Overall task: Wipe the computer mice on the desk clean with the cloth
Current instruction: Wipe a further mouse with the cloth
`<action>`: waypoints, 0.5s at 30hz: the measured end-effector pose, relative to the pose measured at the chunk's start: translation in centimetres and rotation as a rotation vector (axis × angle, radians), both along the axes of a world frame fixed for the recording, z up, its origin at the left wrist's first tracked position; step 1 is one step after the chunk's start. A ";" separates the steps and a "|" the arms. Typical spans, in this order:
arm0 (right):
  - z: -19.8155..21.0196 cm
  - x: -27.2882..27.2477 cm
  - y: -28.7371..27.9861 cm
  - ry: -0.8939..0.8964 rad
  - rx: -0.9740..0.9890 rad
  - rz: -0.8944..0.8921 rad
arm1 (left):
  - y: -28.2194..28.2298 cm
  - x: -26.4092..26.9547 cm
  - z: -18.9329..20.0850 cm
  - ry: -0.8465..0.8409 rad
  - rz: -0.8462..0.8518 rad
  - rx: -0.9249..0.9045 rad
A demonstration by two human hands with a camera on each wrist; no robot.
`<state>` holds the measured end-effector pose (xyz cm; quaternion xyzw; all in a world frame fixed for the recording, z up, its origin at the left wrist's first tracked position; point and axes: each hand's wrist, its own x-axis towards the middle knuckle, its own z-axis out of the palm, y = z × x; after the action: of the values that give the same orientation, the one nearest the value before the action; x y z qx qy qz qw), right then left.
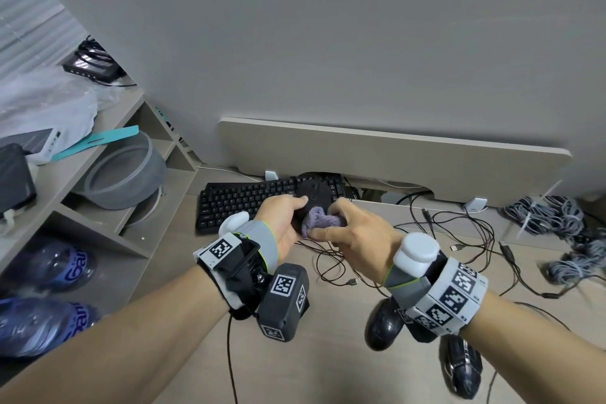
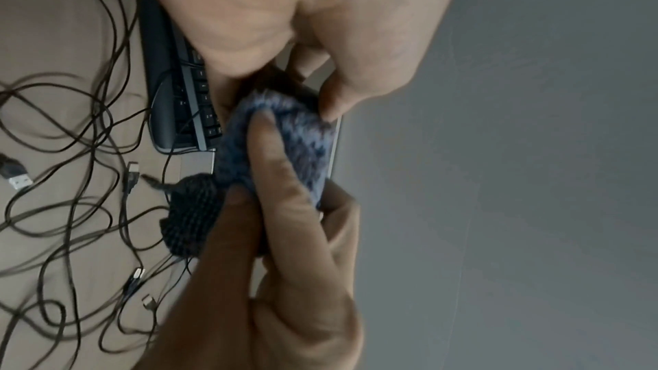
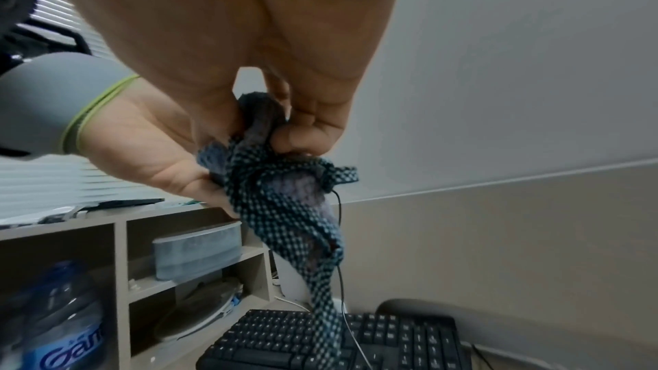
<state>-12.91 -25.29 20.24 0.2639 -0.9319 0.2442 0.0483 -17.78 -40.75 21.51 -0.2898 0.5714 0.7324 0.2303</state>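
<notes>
While my left hand (image 1: pixel 284 219) grips one black mouse (image 1: pixel 314 191) and my right hand (image 1: pixel 354 233) scrunches the cloth (image 1: pixel 323 221) against it, two mice (image 1: pixel 384 325) near me probably still need wiping.

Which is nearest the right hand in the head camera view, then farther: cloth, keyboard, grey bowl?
1. Cloth: held in the right hand.
2. Keyboard: on the desk, just beyond the hands.
3. Grey bowl: far left, on the shelf.

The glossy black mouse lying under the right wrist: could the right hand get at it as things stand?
Probably not at once. The right hand grips the cloth against the held mouse, so it is occupied. Nothing covers the glossy black mouse itself.
</notes>
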 end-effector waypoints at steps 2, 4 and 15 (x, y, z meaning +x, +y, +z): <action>-1.2 -0.7 0.8 0.006 -0.160 -0.105 | -0.3 0.0 0.0 0.046 -0.018 0.002; -1.8 -1.8 1.6 -0.054 -0.296 -0.212 | -0.4 0.2 0.1 0.067 -0.030 0.007; 0.6 -1.8 0.7 -0.156 -0.474 -0.204 | 1.0 1.4 0.4 0.122 -0.156 -0.069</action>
<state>-14.71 -24.58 20.82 0.1303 -0.8714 0.4690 0.0610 -16.36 -39.70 21.94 -0.2068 0.6302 0.7084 0.2413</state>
